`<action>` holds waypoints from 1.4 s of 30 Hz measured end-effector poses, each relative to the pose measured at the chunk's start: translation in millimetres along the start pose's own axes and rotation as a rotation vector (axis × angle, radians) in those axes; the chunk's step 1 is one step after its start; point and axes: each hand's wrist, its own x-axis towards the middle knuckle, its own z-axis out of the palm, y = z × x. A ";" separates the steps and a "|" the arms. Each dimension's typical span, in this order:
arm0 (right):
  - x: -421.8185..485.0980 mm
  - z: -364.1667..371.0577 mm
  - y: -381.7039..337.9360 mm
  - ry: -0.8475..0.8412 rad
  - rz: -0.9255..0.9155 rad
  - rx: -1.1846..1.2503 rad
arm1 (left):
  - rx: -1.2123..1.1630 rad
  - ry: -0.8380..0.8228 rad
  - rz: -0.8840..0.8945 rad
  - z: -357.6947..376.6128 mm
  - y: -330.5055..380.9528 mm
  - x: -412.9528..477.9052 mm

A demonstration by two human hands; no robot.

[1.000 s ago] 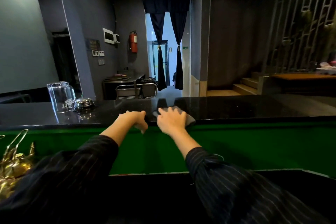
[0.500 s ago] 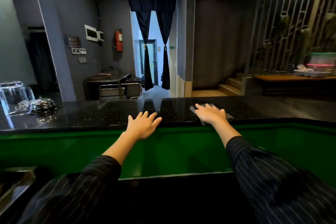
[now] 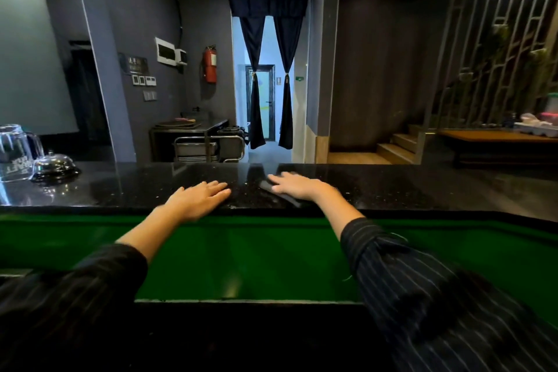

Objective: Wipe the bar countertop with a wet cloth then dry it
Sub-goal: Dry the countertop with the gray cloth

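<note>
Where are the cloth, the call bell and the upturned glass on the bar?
cloth (image 3: 282, 197), head view, dark fold showing below the fingers
call bell (image 3: 53, 164), head view, middle of its dome
upturned glass (image 3: 14, 151), head view, its side wall

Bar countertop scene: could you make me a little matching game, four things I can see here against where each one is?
Things:
1. cloth
2. left hand
3. glass pitcher
4. fire extinguisher

Places:
A. hanging on the grey wall
B. flat on the bare countertop, holding nothing
C. far left of the counter, upside down, beside a silver bell
D. pressed under the right hand

Pairs: 1-D, 2-B, 3-C, 4-A
</note>
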 end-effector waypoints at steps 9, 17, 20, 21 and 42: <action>71.9 -20.9 81.5 0.086 0.508 -0.005 | 0.103 0.100 0.022 17.5 -2.0 4.2; 111.9 5.5 -81.8 0.030 0.020 -0.056 | 0.095 0.089 0.019 12.5 -4.6 4.4; 106.6 6.3 -84.3 -0.073 -0.145 -0.037 | 0.103 0.030 0.021 9.6 -3.9 2.8; 108.9 4.3 -70.7 -0.094 -0.170 -0.030 | 0.086 0.027 0.020 10.0 -4.6 2.6; 146.5 4.1 -124.8 -0.119 -0.128 -0.008 | 0.109 0.083 0.070 8.6 -3.4 4.1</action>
